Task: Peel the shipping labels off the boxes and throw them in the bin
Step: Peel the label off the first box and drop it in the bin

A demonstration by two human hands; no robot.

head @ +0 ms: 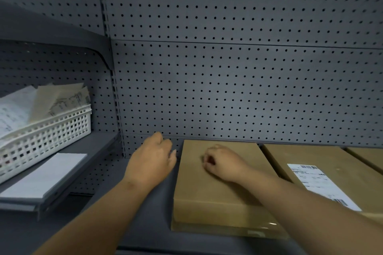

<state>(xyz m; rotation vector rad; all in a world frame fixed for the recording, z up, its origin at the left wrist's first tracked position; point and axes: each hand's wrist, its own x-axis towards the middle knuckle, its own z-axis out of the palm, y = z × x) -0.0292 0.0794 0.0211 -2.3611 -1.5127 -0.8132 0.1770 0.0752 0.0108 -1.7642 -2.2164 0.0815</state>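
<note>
A flat brown cardboard box (209, 196) lies on the grey shelf with no label showing on its top. My right hand (222, 162) rests on that top with the fingers curled in, and nothing shows in it. My left hand (153, 159) hovers just left of the box's far left corner, fingers bent, holding nothing visible. To the right lies a second brown box (306, 157) carrying a white shipping label (319, 184) with barcodes. At the left stands a white plastic basket (51, 136) stuffed with peeled paper labels (51, 101).
A third brown box (371, 157) shows at the far right edge. A white sheet (47, 174) lies on the left shelf in front of the basket. Grey pegboard (228, 68) forms the back wall. A shelf bracket (103, 56) juts out above the basket.
</note>
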